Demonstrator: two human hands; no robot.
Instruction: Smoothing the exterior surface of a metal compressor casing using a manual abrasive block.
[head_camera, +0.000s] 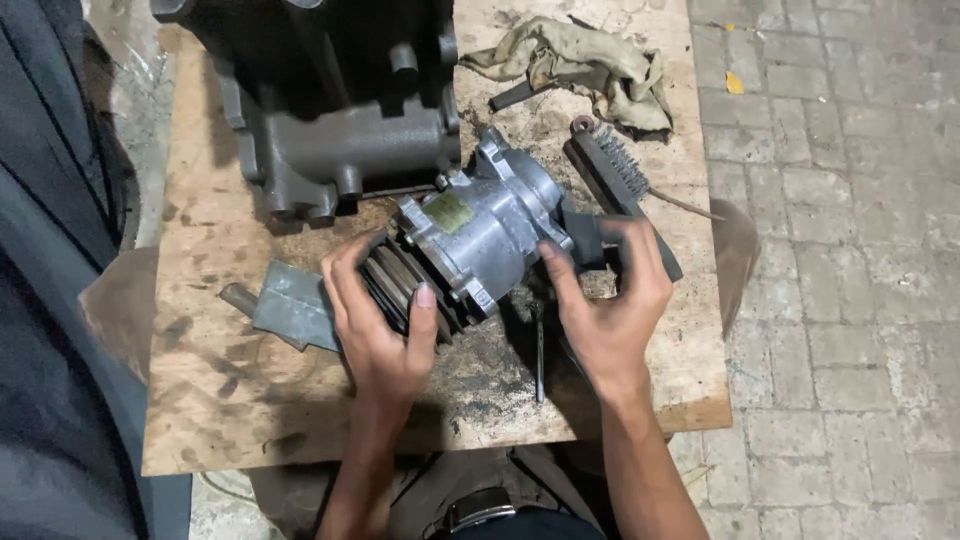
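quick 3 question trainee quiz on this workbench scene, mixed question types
1. True or false: the left hand grips the grooved pulley end of the grey cast metal compressor.
2. Which lies beside the dirty beige rag? A) black wire brush B) a red hammer C) a blue bucket
3. Fill in: the right hand holds the compressor's ____ end, opposite the pulley.

Key: 1 true; 2 A; 3 rear. Everything rests on the stained plywood board, with the large dark cast metal housing behind the compressor.
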